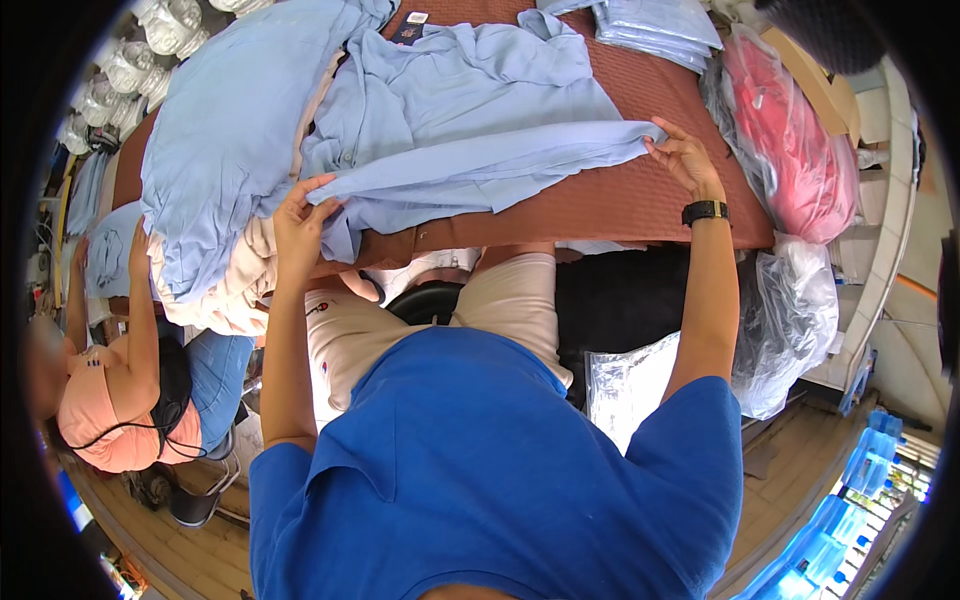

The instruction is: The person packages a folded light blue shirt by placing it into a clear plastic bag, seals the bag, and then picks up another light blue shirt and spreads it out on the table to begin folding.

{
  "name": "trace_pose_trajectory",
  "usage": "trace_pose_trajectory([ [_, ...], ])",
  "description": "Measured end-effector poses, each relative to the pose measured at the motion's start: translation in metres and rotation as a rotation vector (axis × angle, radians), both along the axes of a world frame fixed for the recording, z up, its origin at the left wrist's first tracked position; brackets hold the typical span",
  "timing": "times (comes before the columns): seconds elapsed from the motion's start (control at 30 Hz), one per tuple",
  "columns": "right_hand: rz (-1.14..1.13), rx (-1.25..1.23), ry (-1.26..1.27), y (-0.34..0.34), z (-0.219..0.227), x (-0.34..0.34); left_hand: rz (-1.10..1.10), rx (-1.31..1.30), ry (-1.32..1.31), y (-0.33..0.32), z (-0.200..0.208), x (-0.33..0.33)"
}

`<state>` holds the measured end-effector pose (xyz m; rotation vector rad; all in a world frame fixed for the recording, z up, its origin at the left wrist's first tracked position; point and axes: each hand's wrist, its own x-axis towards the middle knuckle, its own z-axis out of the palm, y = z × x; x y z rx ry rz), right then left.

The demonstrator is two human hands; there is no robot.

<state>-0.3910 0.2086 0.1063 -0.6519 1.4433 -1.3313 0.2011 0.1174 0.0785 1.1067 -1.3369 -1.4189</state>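
A light blue shirt (455,90) lies spread over the table, its collar end at the far side near a dark tag (409,30). Its near part is drawn up into a long folded strip between my hands. My left hand (300,225) pinches the strip's left end, thumb and fingers closed on the cloth. At the other end, my right hand (683,163), with a black watch at the wrist, grips the strip's corner between thumb and fingers. The strip looks fairly straight between them. Left of it is a large heap of similar blue garments (230,120).
A reddish-brown quilted cloth (655,85) covers the table. Folded blue garments in clear bags (655,35) are stacked at the far right, beside bagged red clothing (790,140) and a cardboard box (815,80). On the left, a co-worker in a peach top (110,410) sits with arms reaching toward the table.
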Motion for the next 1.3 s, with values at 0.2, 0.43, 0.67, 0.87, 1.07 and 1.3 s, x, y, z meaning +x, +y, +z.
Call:
trace_pose_trajectory([
  [0.2,-0.036,0.072,0.182,-0.015,-0.013,-0.029,0.321,-0.748,-0.602,-0.019,0.011,-0.015],
  [0.43,-0.160,0.208,0.446,-0.046,-0.023,-0.016,0.262,-0.459,-0.506,-0.028,0.020,-0.012],
  [0.67,0.035,0.157,1.052,-0.047,0.009,-0.055,0.015,-0.563,-0.593,-0.026,0.031,0.009],
  [0.87,0.162,0.271,1.200,-0.005,0.088,-0.070,-0.166,-0.728,-0.721,0.000,0.073,0.018],
  [1.07,0.009,0.245,0.806,0.022,0.130,-0.087,-0.083,-0.618,-0.224,0.027,0.117,0.017],
  [1.3,-0.282,-0.054,0.166,-0.004,0.118,-0.154,-0.579,-0.790,0.160,0.112,0.159,-0.088],
])
